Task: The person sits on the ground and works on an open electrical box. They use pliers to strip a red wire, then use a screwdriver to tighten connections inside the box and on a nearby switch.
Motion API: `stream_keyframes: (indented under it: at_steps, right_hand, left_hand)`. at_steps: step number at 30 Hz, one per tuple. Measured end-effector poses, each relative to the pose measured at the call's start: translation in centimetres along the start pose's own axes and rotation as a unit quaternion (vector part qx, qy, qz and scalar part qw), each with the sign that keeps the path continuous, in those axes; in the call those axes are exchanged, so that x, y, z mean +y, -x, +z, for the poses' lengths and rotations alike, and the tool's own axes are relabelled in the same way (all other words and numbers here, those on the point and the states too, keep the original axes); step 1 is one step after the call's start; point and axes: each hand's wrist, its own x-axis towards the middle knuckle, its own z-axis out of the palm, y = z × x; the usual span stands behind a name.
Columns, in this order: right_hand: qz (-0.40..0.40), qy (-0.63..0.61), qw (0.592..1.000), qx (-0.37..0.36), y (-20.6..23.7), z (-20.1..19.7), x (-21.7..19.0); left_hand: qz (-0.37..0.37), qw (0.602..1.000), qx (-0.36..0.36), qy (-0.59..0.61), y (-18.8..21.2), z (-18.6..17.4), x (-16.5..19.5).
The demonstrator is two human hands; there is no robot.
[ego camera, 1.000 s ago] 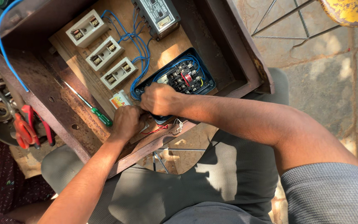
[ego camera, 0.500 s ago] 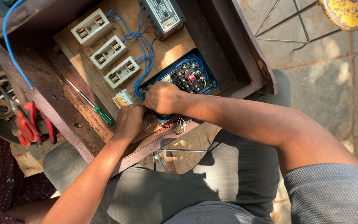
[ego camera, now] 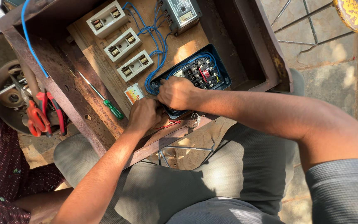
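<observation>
Two hands at the near edge of a blue-rimmed switch housing inside a rusty brown metal box (ego camera: 83,120).

The box holds a wooden backboard (ego camera: 187,45) carrying three cream fuse blocks (ego camera: 123,45), a grey meter unit (ego camera: 183,12), blue wires (ego camera: 156,49) and the blue-rimmed black switch housing (ego camera: 199,72); a green-handled screwdriver (ego camera: 104,101) lies on its left wall. The left hand (ego camera: 143,114) is curled shut just below the housing; what it grips is hidden. The right hand (ego camera: 179,92) is closed, knuckles up, resting on the housing's near corner where the wires enter.
</observation>
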Motion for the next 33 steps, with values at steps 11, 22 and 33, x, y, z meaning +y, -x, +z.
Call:
stream_keyframes:
  at_steps: [11,22,33]
  right_hand:
    - [-0.009,-0.021,1.0,0.003,-0.2,1.2,0.3]
    - [0.123,-0.12,0.902,-0.397,-3.2,-0.6,0.7]
    - [0.095,-0.09,0.921,-0.366,-2.1,1.0,0.3]
  left_hand:
    - [0.036,0.998,0.045,0.023,-0.3,0.2,-0.2]
    - [0.045,0.992,0.057,0.105,-0.5,0.2,-0.3]
    - [0.025,0.99,0.029,0.135,-0.3,-0.5,0.3]
